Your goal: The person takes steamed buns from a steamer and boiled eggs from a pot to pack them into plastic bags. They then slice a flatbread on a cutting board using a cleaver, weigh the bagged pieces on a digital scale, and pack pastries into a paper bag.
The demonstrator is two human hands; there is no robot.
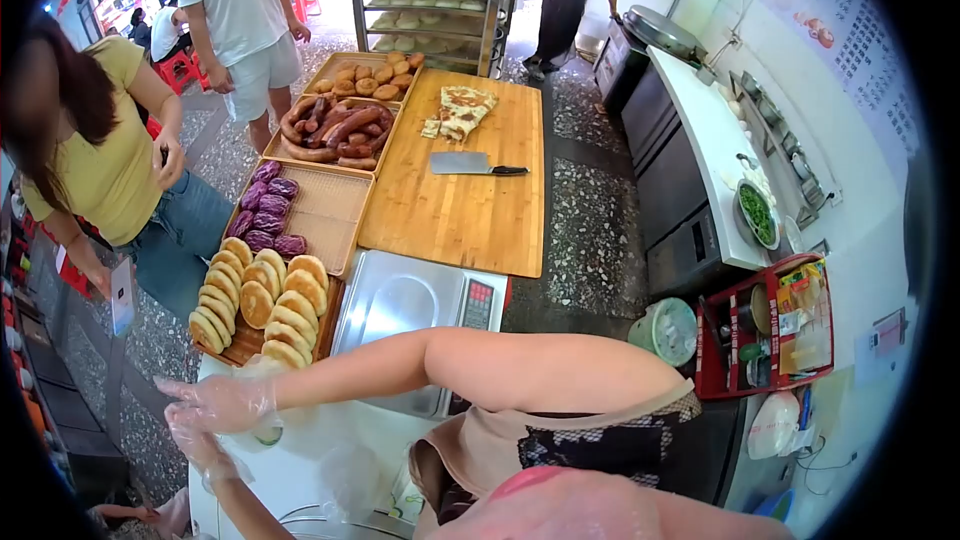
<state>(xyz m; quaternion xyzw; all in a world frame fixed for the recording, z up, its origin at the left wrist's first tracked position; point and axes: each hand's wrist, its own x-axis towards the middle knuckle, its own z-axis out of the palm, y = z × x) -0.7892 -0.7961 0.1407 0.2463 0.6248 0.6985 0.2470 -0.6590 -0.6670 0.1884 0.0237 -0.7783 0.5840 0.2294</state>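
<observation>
My right hand, in a clear plastic glove, reaches left past the front of the bread tray with its fingers stretched out. Just below it is my left hand, gloved too, its fingertips up against the right hand and partly hidden by it. No food shows in either hand. Beside them, round flat breads stand in rows on a wooden tray. Under my right forearm lies a steel scale with a keypad. A white counter is below the hands.
Beyond the scale, a cleaver and cut flatbread lie on a wooden board. Trays hold purple rolls, sausages and browned buns. A person in a yellow top stands across the counter holding a phone.
</observation>
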